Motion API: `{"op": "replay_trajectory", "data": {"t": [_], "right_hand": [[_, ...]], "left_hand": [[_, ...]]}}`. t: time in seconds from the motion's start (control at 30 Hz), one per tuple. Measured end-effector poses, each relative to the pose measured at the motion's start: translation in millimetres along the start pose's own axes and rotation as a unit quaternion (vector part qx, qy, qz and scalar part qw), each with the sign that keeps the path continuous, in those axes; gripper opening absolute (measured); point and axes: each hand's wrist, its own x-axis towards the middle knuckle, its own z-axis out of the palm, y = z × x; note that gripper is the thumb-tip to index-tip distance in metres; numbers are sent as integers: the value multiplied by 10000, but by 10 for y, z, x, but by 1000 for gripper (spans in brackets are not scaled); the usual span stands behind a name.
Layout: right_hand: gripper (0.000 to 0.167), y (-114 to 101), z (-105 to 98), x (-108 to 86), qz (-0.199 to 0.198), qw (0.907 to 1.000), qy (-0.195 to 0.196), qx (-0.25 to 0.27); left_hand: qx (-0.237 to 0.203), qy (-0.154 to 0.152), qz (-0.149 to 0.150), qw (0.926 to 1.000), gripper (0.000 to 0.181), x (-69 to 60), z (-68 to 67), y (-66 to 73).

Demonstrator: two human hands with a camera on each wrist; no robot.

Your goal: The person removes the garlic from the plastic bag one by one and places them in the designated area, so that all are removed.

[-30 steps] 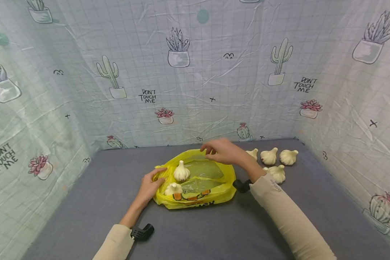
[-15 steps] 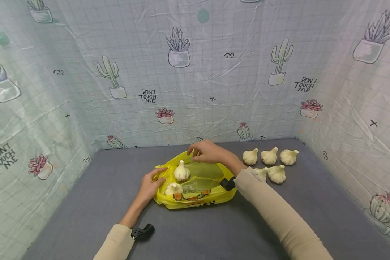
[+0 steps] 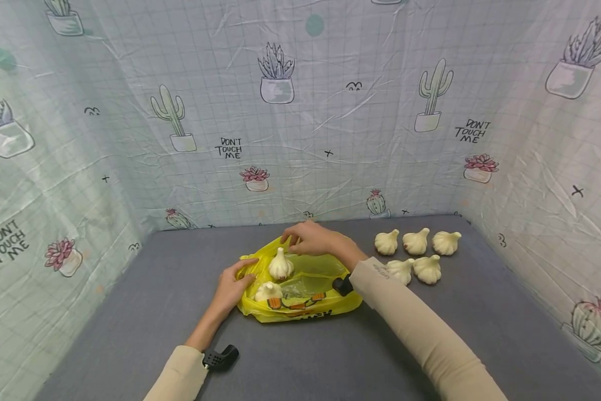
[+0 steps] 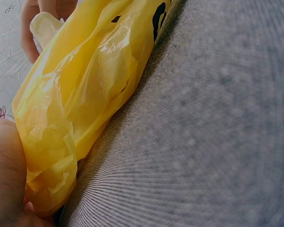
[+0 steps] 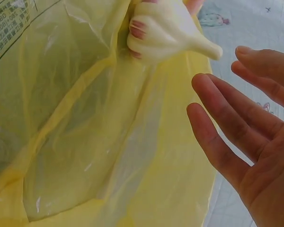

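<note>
A yellow plastic bag [image 3: 325, 309] with printed markings lies with its mouth spread. My left hand [image 3: 230, 287] grips its left edge, thumb and fingers on the film; the left wrist view shows the bag [image 4: 94, 90] bunched beside the thumb [image 4: 7, 165]. Two garlic bulbs are at the bag's left side: one upright bulb [image 3: 281, 265] and, nearer me, another bulb [image 3: 268, 291] partly hidden by the rim. Over the far rim hovers my right hand [image 3: 312, 238]. In the right wrist view its loosely bent fingers [image 5: 210, 125] hold nothing, just apart from the garlic bulb's stem [image 5: 206, 46].
Several more garlic bulbs [image 3: 415, 241] stand in two rows on the grey tabletop [image 3: 180, 262], right of the bag. A patterned cloth [image 3: 300, 122] with cactus drawings walls in the back and both sides. Each wrist wears a black camera [image 3: 221, 358].
My right hand has moved left along the bag's far rim, toward the upright garlic bulb, uncovering the bulbs at right. The left hand and the bag's left side have stayed put.
</note>
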Motion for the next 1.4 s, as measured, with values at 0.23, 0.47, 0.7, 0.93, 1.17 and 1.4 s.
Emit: {"op": "replay_trajectory", "data": {"t": [0.23, 0.47, 0.7, 0.93, 1.17, 1.4], "right_hand": [[37, -20, 57, 89, -59, 9996, -139, -230], [34, -8, 107, 131, -74, 9995, -127, -280], [26, 14, 134, 140, -98, 9996, -77, -270], [22, 47, 161, 126, -98, 9996, -88, -268], [22, 57, 172, 104, -104, 9996, 21, -253], [21, 65, 151, 78, -176, 9991, 175, -353]], "left_hand": [[5, -21, -11, 10000, 40, -1, -2, 17], [25, 9, -69, 10000, 41, 14, 14, 32], [31, 39, -17, 10000, 40, 22, 24, 27], [-19, 43, 10, 10000, 40, 8, 12, 22], [14, 54, -2, 10000, 40, -7, 4, 30], [49, 57, 22, 10000, 40, 0, 3, 11]]}}
